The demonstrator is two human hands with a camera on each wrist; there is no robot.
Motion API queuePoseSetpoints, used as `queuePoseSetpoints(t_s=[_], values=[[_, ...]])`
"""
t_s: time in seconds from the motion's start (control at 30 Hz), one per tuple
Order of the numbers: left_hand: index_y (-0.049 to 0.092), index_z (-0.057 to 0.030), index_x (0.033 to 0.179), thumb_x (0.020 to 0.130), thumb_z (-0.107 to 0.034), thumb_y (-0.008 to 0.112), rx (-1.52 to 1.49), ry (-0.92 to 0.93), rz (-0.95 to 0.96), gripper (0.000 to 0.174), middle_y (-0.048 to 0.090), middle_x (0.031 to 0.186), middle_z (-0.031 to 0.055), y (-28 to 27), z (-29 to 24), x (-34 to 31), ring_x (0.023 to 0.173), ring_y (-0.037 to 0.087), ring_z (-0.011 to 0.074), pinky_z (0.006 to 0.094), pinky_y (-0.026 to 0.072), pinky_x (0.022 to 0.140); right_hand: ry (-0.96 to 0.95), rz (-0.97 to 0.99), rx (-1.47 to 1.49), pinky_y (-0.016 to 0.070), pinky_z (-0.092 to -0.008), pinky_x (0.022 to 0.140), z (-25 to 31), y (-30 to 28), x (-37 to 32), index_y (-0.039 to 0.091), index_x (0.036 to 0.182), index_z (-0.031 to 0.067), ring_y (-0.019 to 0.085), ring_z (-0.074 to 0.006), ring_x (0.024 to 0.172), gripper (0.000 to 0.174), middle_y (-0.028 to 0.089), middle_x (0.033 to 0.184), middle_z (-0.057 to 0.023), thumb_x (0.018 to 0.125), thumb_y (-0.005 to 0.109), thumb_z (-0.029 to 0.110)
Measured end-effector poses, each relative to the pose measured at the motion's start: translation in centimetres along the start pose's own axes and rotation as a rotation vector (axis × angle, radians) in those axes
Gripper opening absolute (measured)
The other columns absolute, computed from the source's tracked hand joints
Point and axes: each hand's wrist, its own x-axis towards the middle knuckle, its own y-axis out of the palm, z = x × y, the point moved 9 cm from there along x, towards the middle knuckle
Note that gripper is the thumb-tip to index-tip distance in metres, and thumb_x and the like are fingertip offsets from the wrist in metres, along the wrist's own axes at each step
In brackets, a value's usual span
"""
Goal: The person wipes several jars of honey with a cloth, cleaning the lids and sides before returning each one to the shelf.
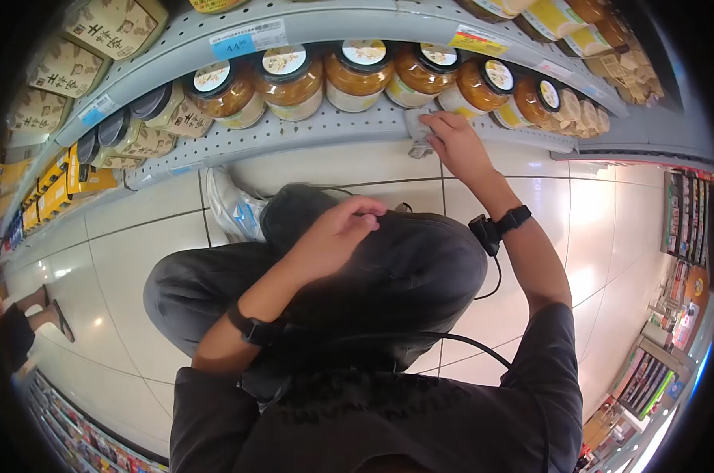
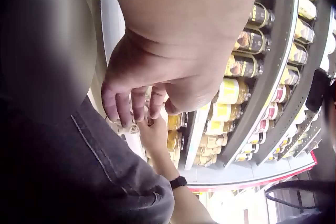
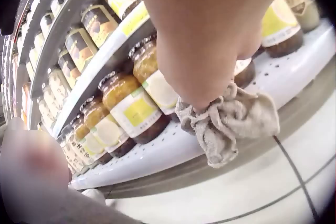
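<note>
My right hand grips a crumpled grey cloth at the front edge of the bottom shelf. In the right wrist view the cloth's folds hang out below the fingers, over the shelf's white lip. Just behind this hand stands a jar of amber contents with a black lid. My left hand hovers above my lap near the knee, its fingers loosely bent around nothing. From the left wrist, its fingers hang down, and the right hand shows beyond them.
Several more amber jars line the perforated bottom shelf, with paler jars to the left. An upper shelf edge with price tags overhangs them. Below lies a tiled floor. Another person's foot is at far left.
</note>
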Motion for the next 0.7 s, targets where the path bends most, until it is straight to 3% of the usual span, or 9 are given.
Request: queuePoseSetpoints(t_s=[0.13,0.27,0.37,0.47,0.53,0.57,0.63,0.7], values=[[0.061,-0.0032,0.135,0.113,-0.016,0.051,0.042,-0.041,-0.082,0.027,0.066,0.128,0.0053,-2.6,0.6,-1.8,0.115,0.066,0.0157,0.0311,0.0499,0.100,-0.117,-0.035,-0.101,0.0529,-0.0444,0.100,1.9,1.1,1.4,0.071,0.128,0.0102,0.062,-0.0375,0.115,0.040,0.065,0.125,-0.0147,0.088,0.076,0.007],[0.061,-0.0029,0.134,0.113,-0.015,0.051,0.009,-0.045,-0.061,0.026,0.066,0.127,0.0054,-1.6,2.0,-0.1,0.114,0.065,0.0157,0.0310,0.0500,0.100,-0.179,0.006,-0.118,0.0532,-0.0448,0.099,1.7,0.7,0.9,0.071,0.131,0.0109,0.062,-0.0366,0.113,0.043,0.065,0.122,-0.0149,0.088,0.076,0.007],[0.062,-0.0022,0.131,0.112,-0.015,0.051,-0.014,-0.035,-0.031,0.025,0.066,0.126,0.0060,-1.0,2.3,-0.4,0.112,0.065,0.0157,0.0308,0.0501,0.100,-0.098,0.068,-0.149,0.0533,-0.0441,0.099,0.9,0.7,-0.2,0.070,0.133,0.0114,0.062,-0.0362,0.112,0.046,0.065,0.122,-0.0150,0.087,0.076,0.006],[0.063,-0.0028,0.130,0.112,-0.016,0.053,0.004,-0.033,-0.053,0.025,0.066,0.126,0.0058,-1.7,2.1,-0.7,0.109,0.064,0.0151,0.0303,0.0502,0.099,0.033,0.111,-0.204,0.0512,-0.0437,0.102,0.3,1.8,0.0,0.066,0.141,0.0128,0.060,-0.0377,0.117,0.052,0.062,0.128,-0.0160,0.090,0.068,0.002],[0.064,-0.0043,0.129,0.110,-0.016,0.056,0.112,-0.036,-0.041,0.024,0.067,0.122,0.0057,-0.3,1.9,-0.2,0.103,0.063,0.0147,0.0300,0.0503,0.096,-0.153,0.059,-0.236,0.0514,-0.0434,0.102,3.0,3.4,0.7,0.066,0.142,0.0113,0.060,-0.0374,0.119,0.055,0.062,0.127,-0.0166,0.089,0.065,-0.001],[0.064,-0.0043,0.129,0.110,-0.016,0.056,0.109,-0.033,-0.041,0.024,0.067,0.122,0.0057,-0.1,2.1,-0.2,0.103,0.063,0.0147,0.0300,0.0503,0.096,-0.155,0.060,-0.239,0.0514,-0.0434,0.102,4.4,4.1,1.8,0.066,0.142,0.0113,0.060,-0.0374,0.119,0.055,0.062,0.127,-0.0166,0.089,0.065,-0.001],[0.065,-0.0061,0.129,0.110,-0.017,0.058,0.385,0.163,0.007,0.023,0.067,0.121,0.0062,1.4,0.6,0.1,0.106,0.062,0.0172,0.0317,0.0497,0.096,-0.347,0.124,-0.194,0.0528,-0.0417,0.101,8.3,4.9,3.3,0.066,0.141,0.0112,0.061,-0.0350,0.115,0.051,0.063,0.125,-0.0138,0.090,0.065,0.006],[0.065,-0.0068,0.129,0.109,-0.019,0.059,0.378,0.095,0.039,0.024,0.065,0.124,0.0075,1.0,1.0,-0.3,0.114,0.059,0.0223,0.0344,0.0482,0.099,-0.286,0.171,-0.202,0.0520,-0.0419,0.103,7.1,4.6,3.4,0.065,0.143,0.0112,0.061,-0.0351,0.117,0.054,0.062,0.128,-0.0149,0.090,0.065,0.006]])
